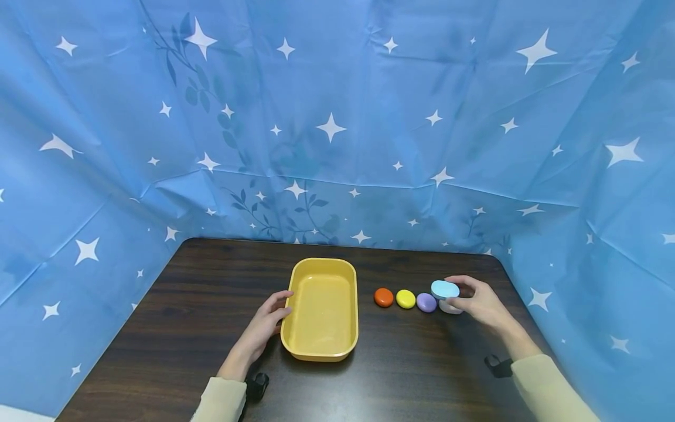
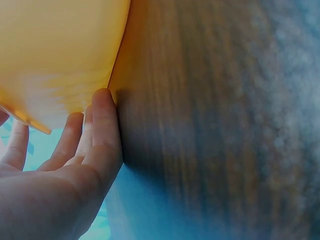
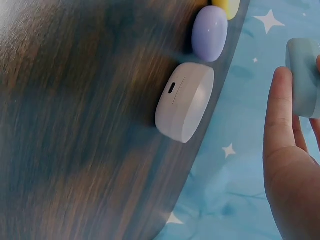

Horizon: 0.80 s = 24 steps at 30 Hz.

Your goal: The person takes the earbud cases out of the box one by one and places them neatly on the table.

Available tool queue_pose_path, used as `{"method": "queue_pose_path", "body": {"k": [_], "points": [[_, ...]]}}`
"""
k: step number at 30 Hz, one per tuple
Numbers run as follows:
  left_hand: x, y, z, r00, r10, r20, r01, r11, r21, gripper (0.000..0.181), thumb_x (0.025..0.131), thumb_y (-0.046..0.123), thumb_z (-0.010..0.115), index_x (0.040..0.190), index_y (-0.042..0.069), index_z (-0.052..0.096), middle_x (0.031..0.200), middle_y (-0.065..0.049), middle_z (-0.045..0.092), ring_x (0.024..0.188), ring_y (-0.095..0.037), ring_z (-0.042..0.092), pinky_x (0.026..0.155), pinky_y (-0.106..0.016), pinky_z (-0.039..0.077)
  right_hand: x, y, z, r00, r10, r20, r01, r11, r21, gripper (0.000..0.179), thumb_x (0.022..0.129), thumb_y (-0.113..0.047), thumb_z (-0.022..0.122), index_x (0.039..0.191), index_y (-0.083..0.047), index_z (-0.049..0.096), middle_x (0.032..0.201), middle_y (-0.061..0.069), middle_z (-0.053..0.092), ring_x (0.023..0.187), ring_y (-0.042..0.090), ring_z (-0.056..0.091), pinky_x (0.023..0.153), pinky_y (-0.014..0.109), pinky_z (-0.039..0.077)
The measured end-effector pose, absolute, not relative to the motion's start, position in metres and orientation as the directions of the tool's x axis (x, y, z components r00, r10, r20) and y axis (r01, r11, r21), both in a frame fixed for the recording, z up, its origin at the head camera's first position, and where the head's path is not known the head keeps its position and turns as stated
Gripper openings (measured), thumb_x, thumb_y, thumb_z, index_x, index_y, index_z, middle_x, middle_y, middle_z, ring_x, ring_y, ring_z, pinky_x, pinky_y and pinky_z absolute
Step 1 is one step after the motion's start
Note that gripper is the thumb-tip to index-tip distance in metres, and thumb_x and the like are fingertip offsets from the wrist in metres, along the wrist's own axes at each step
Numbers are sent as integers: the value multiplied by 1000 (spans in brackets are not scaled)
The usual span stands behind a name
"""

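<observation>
A yellow rectangular basin (image 1: 320,310) stands near the middle of the dark wooden table. My left hand (image 1: 265,325) is at its left side, its rather straight fingers touching the outer wall and rim; the left wrist view shows the fingertips against the basin's side. In my right hand (image 1: 479,302) I pinch a light blue oval case (image 1: 445,289), held between thumb and fingers above the table. Just below it lies a white rounded case (image 3: 185,102) with a small dark slot, partly hidden in the head view.
Left of the white case, a purple piece (image 1: 426,302), a yellow piece (image 1: 405,299) and an orange piece (image 1: 383,297) lie in a row, all small and rounded. A blue curtain (image 1: 337,152) with white stars hangs behind the table and along its sides.
</observation>
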<state>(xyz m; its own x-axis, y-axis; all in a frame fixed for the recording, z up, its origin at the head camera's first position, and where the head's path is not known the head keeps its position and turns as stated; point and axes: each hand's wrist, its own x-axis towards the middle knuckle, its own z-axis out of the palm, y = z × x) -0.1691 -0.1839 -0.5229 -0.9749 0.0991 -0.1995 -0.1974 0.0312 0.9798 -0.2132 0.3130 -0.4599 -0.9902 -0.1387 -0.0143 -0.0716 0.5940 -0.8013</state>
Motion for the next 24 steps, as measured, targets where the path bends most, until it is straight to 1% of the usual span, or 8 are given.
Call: {"method": "queue_pose_path", "body": {"k": [13,16,18,20,24], "points": [[-166,-180,-521,-975,88,-204,-201,45,979,42,103,19,56,145,15,50,141,-17,51,116,-27,60,98,-51,50,-209,333,-464,-995,-95,-13,-46,594,-803,58,91,-20,77,140,1,54,137,26,55,115,37,58,90,46,50],[-166,-178,-520,-974,88,-207,-203,48,978,43,103,20,56,145,15,50,141,-17,51,117,-27,59,99,-52,49,-208,340,-466,-996,-86,0,-52,606,-794,58,91,-20,77,139,2,54,138,27,54,117,40,57,90,46,50],[-166,-179,-520,-974,89,-208,-205,47,978,43,103,20,56,146,15,50,142,-17,50,118,-28,59,99,-52,48,-208,343,-467,-996,-84,8,-58,611,-790,58,91,-20,77,139,3,54,138,28,54,119,40,57,90,43,51],[-166,-180,-521,-974,89,-208,-204,47,978,43,103,20,56,146,15,50,142,-17,50,118,-28,59,99,-52,49,-208,345,-467,-997,-79,9,-56,612,-789,58,90,-21,77,138,3,55,137,28,55,119,40,57,88,40,52],[-167,-182,-520,-975,86,-205,-202,46,978,43,103,19,56,146,16,50,142,-17,51,118,-28,59,99,-52,49,-208,350,-470,-998,-67,-7,-36,615,-788,59,90,-23,78,139,3,55,137,28,54,117,38,57,87,39,52]]}}
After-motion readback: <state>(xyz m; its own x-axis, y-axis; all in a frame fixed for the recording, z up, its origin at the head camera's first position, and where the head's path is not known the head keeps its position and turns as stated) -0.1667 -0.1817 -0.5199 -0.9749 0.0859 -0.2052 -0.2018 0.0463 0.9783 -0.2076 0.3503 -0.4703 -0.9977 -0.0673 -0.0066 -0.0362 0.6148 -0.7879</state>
